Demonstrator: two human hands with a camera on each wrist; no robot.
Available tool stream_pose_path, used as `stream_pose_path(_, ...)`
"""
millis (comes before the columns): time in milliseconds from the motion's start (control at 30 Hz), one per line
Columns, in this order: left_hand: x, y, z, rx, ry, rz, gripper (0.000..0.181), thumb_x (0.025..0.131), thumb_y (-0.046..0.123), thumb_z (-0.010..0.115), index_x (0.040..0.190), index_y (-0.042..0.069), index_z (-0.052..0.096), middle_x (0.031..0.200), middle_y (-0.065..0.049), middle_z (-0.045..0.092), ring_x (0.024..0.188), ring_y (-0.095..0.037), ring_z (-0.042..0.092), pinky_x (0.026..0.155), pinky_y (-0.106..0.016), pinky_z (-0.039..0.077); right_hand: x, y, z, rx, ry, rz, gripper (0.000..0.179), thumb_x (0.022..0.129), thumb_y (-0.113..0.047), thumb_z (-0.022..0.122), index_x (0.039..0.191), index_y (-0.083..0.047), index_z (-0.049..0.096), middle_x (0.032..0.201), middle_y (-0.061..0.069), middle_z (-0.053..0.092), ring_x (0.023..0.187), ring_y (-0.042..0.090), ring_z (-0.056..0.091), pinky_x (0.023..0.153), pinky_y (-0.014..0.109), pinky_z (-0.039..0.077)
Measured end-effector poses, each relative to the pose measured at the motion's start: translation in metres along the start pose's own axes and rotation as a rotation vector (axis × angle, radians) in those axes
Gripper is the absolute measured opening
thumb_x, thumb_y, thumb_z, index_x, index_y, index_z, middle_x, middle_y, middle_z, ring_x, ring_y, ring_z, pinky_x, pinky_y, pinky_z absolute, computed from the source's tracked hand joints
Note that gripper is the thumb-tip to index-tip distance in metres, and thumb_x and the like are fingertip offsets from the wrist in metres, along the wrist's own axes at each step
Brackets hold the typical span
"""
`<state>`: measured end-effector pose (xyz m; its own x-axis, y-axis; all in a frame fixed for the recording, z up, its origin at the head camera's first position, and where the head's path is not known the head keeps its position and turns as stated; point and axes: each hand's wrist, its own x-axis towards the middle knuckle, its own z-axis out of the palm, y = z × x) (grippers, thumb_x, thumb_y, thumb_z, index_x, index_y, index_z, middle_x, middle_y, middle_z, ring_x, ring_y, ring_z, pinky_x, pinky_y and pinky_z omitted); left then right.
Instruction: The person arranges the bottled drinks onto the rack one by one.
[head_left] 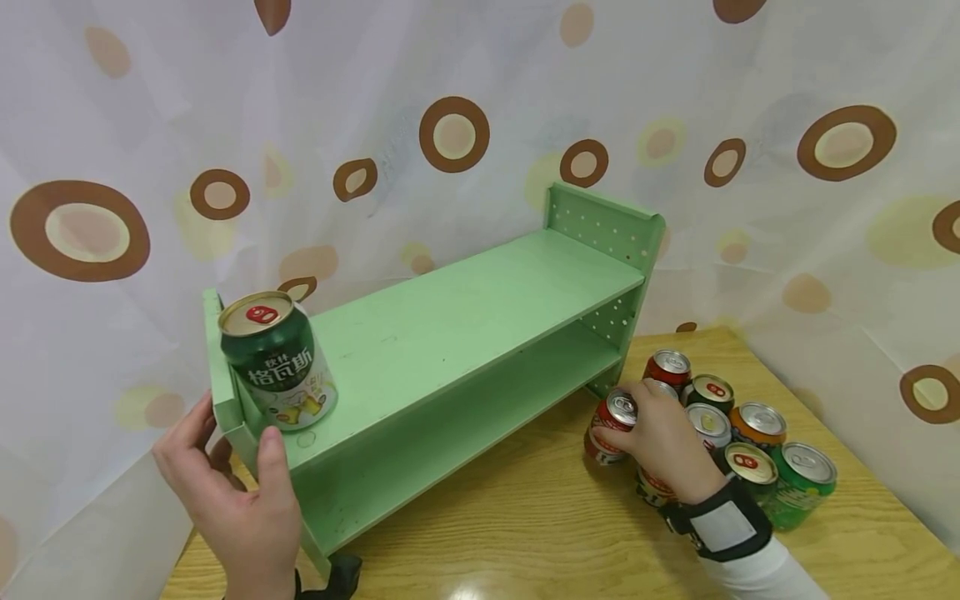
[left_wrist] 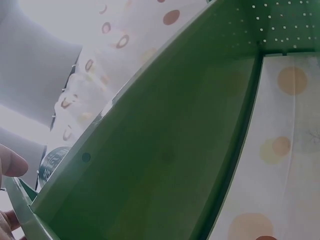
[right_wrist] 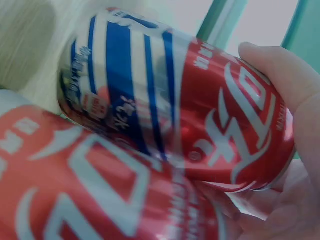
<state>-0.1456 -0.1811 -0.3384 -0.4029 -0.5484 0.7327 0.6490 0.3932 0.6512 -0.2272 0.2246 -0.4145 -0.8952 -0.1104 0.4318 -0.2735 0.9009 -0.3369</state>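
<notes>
Can (right_wrist: 175,95) is gripped near its top by right hand (head_left: 667,442); lift straight, clear of neighbouring cans (head_left: 708,423). Left hand (head_left: 240,496), loosely spread beside shelf (head_left: 465,292), apparently holds nothing.

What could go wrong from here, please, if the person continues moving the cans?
1. The red can in the right hand is close beside another red can, so moving it sideways might knock that one over.

2. The green can stands at the shelf's left end, near the front edge. The left hand is right there; a bump could push the can off.
</notes>
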Motion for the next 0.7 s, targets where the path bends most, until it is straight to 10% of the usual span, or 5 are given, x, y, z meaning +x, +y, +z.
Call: stream_pose_path(700, 0.0, -0.001, 0.001, -0.02, 0.001, 0.026, 0.056, 0.084, -0.005, 0.059, 0.139, -0.005, 0.05, 0.134, 0.0, 0.045, 0.129, -0.021, 0.045, 0.094, -0.024, 0.044, 0.01, -0.016, -0.039, 0.074, 0.087, 0.03, 0.067, 0.082, -0.028, 0.085, 0.134, 0.004, 0.059, 0.116, 0.025, 0.064, 0.099, 0.04, 0.064, 0.07, 0.051, 0.061)
